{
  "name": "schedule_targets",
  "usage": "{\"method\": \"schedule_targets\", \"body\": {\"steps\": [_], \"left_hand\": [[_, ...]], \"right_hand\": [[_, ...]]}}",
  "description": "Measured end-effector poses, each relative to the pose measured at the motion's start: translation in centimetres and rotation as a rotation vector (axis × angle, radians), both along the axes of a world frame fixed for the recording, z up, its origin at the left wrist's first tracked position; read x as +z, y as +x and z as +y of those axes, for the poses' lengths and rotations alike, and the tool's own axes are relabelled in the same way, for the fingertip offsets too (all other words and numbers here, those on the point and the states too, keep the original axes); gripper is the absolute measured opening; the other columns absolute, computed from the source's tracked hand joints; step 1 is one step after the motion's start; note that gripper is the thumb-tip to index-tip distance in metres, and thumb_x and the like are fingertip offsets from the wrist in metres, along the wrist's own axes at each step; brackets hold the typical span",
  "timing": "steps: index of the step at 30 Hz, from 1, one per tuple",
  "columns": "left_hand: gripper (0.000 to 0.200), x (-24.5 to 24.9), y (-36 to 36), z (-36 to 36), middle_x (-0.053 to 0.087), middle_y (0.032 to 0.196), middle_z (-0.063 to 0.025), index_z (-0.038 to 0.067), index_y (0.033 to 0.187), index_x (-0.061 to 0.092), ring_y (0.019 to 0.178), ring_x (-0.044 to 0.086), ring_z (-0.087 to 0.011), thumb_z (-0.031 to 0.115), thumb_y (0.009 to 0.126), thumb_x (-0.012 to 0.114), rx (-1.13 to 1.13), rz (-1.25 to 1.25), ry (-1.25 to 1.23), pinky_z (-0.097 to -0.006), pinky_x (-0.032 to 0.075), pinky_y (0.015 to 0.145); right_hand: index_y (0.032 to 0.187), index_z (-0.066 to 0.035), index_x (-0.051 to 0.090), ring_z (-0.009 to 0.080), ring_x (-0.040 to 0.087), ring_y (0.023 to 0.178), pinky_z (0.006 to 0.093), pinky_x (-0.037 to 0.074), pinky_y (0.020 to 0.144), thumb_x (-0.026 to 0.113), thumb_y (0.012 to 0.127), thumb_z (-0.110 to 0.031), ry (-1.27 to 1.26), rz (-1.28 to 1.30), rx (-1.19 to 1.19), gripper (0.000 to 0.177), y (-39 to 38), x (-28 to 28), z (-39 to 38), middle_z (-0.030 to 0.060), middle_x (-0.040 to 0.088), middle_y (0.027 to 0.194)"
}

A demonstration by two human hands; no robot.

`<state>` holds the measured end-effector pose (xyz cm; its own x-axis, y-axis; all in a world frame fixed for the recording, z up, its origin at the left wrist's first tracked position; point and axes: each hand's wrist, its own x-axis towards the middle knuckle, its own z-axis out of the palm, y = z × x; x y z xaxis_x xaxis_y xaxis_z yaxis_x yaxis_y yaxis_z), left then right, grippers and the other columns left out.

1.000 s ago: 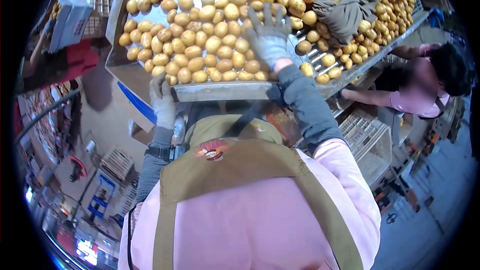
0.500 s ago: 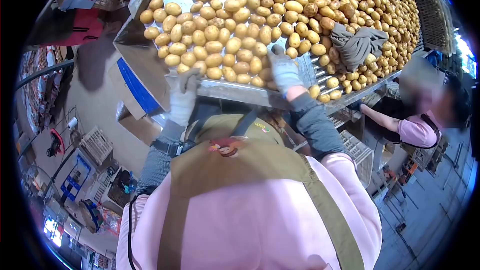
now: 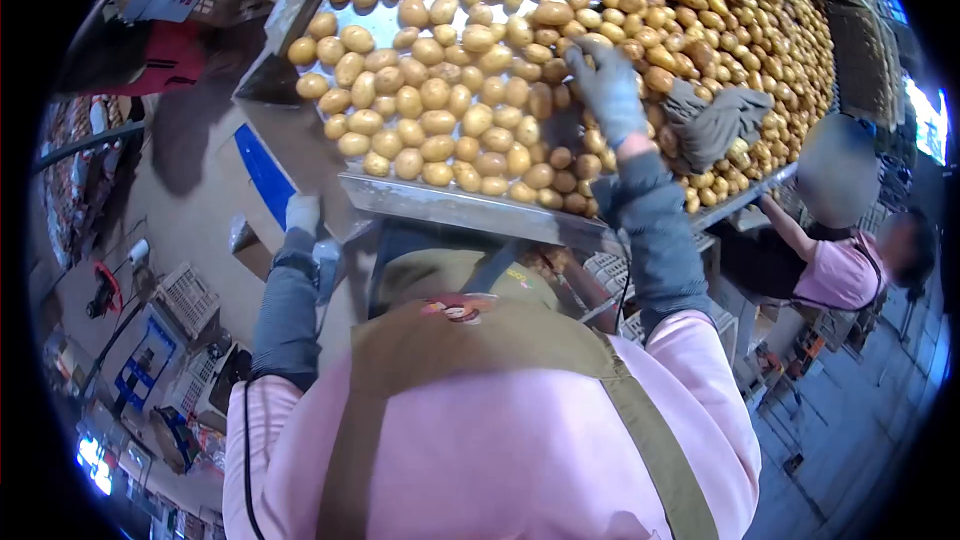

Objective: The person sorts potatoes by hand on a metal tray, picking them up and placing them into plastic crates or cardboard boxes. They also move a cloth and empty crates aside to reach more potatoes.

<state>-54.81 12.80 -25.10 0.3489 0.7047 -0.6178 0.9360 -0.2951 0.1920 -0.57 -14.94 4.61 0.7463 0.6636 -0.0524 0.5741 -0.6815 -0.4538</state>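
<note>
From the head camera, looking down past a pink top and an olive apron (image 3: 470,340), the right hand (image 3: 605,90), in a grey glove with a dark grey sleeve, reaches out over a wide metal desk (image 3: 450,206) thickly covered with yellow potatoes (image 3: 440,120). Its grip is apart: the fingers (image 3: 588,52) are spread and lie on top of the potatoes in the middle of the heap, closed around none of them as far as can be seen. The potatoes fill the desk from its near rim to the far edge of the view, lying tightly side by side. The left hand (image 3: 300,214), in a pale glove, hangs low beside the near left corner of the desk, below the rim and well apart from the potatoes; whether its grip is apart or together cannot be told. A crumpled grey cloth (image 3: 722,120) lies on the potatoes just to the right of the right hand. Further right, beyond the desk's edge, a co-worker (image 3: 840,275) in pink stretches an arm towards the desk. A white crate (image 3: 186,296) stands on the floor at the left.
</note>
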Motion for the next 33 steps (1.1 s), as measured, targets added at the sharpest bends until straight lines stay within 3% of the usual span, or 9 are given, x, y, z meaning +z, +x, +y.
{"method": "schedule_targets", "body": {"steps": [2, 5, 8, 10, 16, 21, 24, 29, 33], "left_hand": [[0.048, 7.5, 4.8, 0.0, 0.068, 0.110, -0.0311, -0.003, 0.108, 0.070, 0.110, 0.063, -0.0451, 0.039, 0.088, 0.057, 0.278, -0.078, 0.073, -0.0475, 0.049, 0.096], [0.048, 11.5, 7.0, 3.4, 0.066, 0.114, -0.0316, -0.003, 0.115, 0.067, 0.112, 0.062, -0.0463, 0.036, 0.088, 0.058, 0.301, 0.012, 0.029, -0.0497, 0.049, 0.096], [0.046, 8.0, 4.5, 6.4, 0.066, 0.117, -0.0297, -0.001, 0.123, 0.062, 0.111, 0.062, -0.0469, 0.030, 0.090, 0.058, 0.219, -0.067, 0.128, -0.0504, 0.048, 0.096], [0.041, 17.3, 10.7, 4.8, 0.066, 0.119, -0.0258, 0.004, 0.130, 0.059, 0.113, 0.061, -0.0439, 0.021, 0.092, 0.060, 0.181, -0.451, 0.329, -0.0491, 0.047, 0.100], [0.036, 27.0, 29.8, 1.1, 0.064, 0.130, -0.0152, 0.011, 0.130, 0.063, 0.120, 0.060, -0.0346, 0.014, 0.094, 0.061, -0.618, -0.787, 0.444, -0.0404, 0.047, 0.103], [0.035, 23.9, 37.9, 1.3, 0.063, 0.119, -0.0153, 0.015, 0.130, 0.062, 0.103, 0.064, -0.0331, 0.019, 0.097, 0.048, -0.944, -0.250, 0.308, -0.0439, 0.050, 0.092], [0.032, 22.1, 37.5, 3.5, 0.063, 0.118, -0.0162, 0.011, 0.121, 0.062, 0.105, 0.063, -0.0377, 0.022, 0.091, 0.062, -0.837, -0.508, 0.103, -0.0466, 0.051, 0.089], [0.026, 30.8, 39.5, -3.5, 0.065, 0.098, -0.0120, 0.007, 0.111, 0.057, 0.087, 0.067, -0.0264, 0.026, 0.095, 0.067, -0.301, -0.697, -0.246, -0.0401, 0.055, 0.075], [0.021, 22.7, 43.3, -10.3, 0.067, 0.102, -0.0183, 0.006, 0.114, 0.061, 0.090, 0.070, -0.0341, 0.009, 0.096, 0.052, -1.227, -0.795, 0.177, -0.0447, 0.057, 0.075]], "right_hand": [[0.138, -0.023, 0.058, 0.0346, 0.050, 0.132, 0.0440, 0.041, 0.109, 0.071, 0.087, -0.043, 0.029, -0.248, 0.183, 0.057, 3.6, -1.5, 4.5, 0.0152, 0.053, 0.146], [0.132, -0.026, 0.062, 0.0338, 0.055, 0.123, 0.0480, 0.040, 0.108, 0.070, 0.083, -0.055, -0.228, -0.468, 0.276, 0.058, 0.9, -3.5, 6.9, 0.0153, 0.059, 0.135], [0.121, -0.018, 0.066, 0.0357, 0.057, 0.112, 0.0465, 0.045, 0.099, 0.074, 0.087, -0.021, 0.025, -0.268, 0.213, 0.036, -3.6, -4.3, 0.9, 0.0130, 0.061, 0.116], [0.131, -0.013, 0.061, 0.0358, 0.054, 0.119, 0.0465, 0.043, 0.103, 0.066, 0.093, -0.017, 0.042, -0.297, 0.152, 0.039, -6.8, -2.4, -5.0, 0.0150, 0.059, 0.124], [0.156, -0.009, 0.032, 0.0360, 0.033, 0.146, 0.0598, 0.018, 0.119, 0.054, 0.099, -0.033, -0.309, -0.279, -0.271, 0.066, -9.9, -6.4, -12.5, 0.0209, 0.035, 0.157], [0.151, -0.012, 0.040, 0.0329, 0.041, 0.141, 0.0584, 0.027, 0.115, 0.060, 0.096, -0.027, -0.261, -0.090, -0.207, 0.061, -5.1, -3.2, -8.2, 0.0195, 0.042, 0.152], [0.130, -0.004, 0.062, 0.0357, 0.062, 0.115, 0.0383, 0.047, 0.101, 0.059, 0.096, -0.018, 0.210, 0.224, -0.482, 0.037, -5.8, -0.8, -8.4, 0.0197, 0.066, 0.121], [0.130, -0.005, 0.058, 0.0370, 0.052, 0.124, 0.0463, 0.039, 0.110, 0.058, 0.094, -0.010, 0.159, -0.013, -0.537, 0.037, -13.2, -2.1, -13.0, 0.0216, 0.058, 0.130], [0.143, -0.002, 0.046, 0.0382, 0.049, 0.130, 0.0473, 0.037, 0.113, 0.060, 0.092, -0.009, 0.240, 0.038, -0.548, 0.054, -17.0, -2.6, -13.0, 0.0213, 0.052, 0.140]]}}
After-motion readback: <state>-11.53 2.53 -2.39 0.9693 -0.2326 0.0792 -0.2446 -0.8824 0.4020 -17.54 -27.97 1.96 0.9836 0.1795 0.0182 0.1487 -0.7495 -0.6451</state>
